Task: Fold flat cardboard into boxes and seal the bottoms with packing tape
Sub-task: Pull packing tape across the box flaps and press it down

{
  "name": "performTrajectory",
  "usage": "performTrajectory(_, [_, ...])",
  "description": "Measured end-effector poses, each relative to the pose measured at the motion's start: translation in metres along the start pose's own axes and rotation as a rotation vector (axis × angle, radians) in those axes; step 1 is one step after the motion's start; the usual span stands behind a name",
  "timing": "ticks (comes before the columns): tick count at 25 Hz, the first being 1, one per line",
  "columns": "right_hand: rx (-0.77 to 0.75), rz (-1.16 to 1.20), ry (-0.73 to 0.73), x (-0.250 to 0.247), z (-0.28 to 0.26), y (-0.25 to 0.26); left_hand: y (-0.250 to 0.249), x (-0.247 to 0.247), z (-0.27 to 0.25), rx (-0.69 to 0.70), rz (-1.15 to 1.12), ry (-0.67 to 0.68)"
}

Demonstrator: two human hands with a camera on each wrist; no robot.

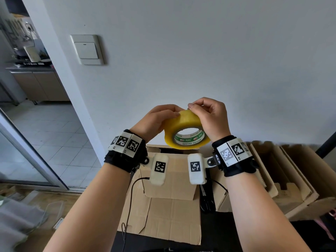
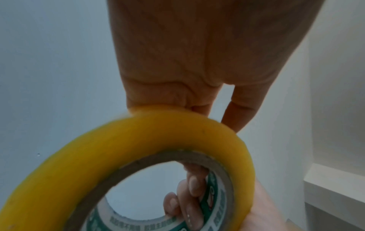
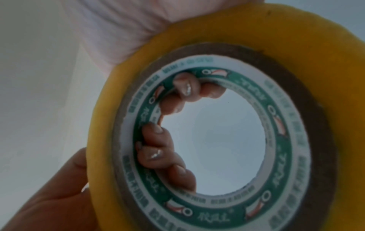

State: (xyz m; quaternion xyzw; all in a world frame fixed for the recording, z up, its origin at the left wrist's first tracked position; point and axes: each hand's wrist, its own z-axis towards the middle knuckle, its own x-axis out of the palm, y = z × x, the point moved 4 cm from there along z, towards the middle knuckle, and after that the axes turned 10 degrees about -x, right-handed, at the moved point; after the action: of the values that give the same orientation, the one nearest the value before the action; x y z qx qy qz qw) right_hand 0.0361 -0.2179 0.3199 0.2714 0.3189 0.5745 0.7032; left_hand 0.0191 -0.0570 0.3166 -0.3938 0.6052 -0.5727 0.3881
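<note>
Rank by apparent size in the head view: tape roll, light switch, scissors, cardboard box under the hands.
1. Cardboard box.
2. Tape roll, though it is held nearer the camera.
3. Light switch.
4. Scissors, partly hidden, so unsure.

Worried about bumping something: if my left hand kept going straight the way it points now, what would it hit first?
Probably the white wall; past the tape roll the left hand grips, nothing else shows. Depth unclear.

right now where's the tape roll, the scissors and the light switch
tape roll (image 1: 179, 123), head view, yellow outer face near the top
scissors (image 1: 207, 203), head view, black handles beside the box
light switch (image 1: 87, 50), head view, middle of the rocker
</note>
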Motion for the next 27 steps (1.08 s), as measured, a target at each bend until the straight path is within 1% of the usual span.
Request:
performTrajectory(2, [-0.006,0.022,0.014,0.002,0.001,0.001,-0.001,-0.001,-0.001,-0.013,-0.010,0.009])
performTrajectory(5, [-0.014,0.025,0.041,0.006,0.002,0.000,-0.001,-0.001,-0.001,-0.030,-0.017,-0.024])
performTrajectory(12, [-0.058,0.006,0.090,0.010,0.000,-0.001,-0.001,0.000,-0.003,-0.008,0.022,-0.086])
performTrajectory(14, [-0.058,0.005,0.093,0.011,0.001,0.002,-0.001,0.000,-0.001,0.050,0.040,-0.187])
performTrajectory(16, [-0.083,-0.088,0.134,0.014,0.001,0.006,0.000,-0.003,0.003,0.136,0.054,-0.394])
performTrajectory(18, [-0.107,-0.262,0.181,0.020,-0.001,0.010,0.000,-0.008,0.005,0.205,0.161,-0.606])
performTrajectory(19, [-0.098,-0.302,0.199,0.023,-0.002,0.010,-0.001,-0.009,0.006,0.224,0.233,-0.669])
performTrajectory(21, [-0.074,-0.254,0.217,0.027,-0.006,0.009,-0.001,-0.009,0.006,0.223,0.325,-0.725])
performTrajectory(24, [-0.080,-0.206,0.216,0.030,-0.010,0.007,-0.001,-0.010,0.005,0.201,0.322,-0.755])
performTrajectory(27, [-0.053,-0.183,0.216,0.031,-0.012,0.006,-0.001,-0.009,0.002,0.200,0.328,-0.759])
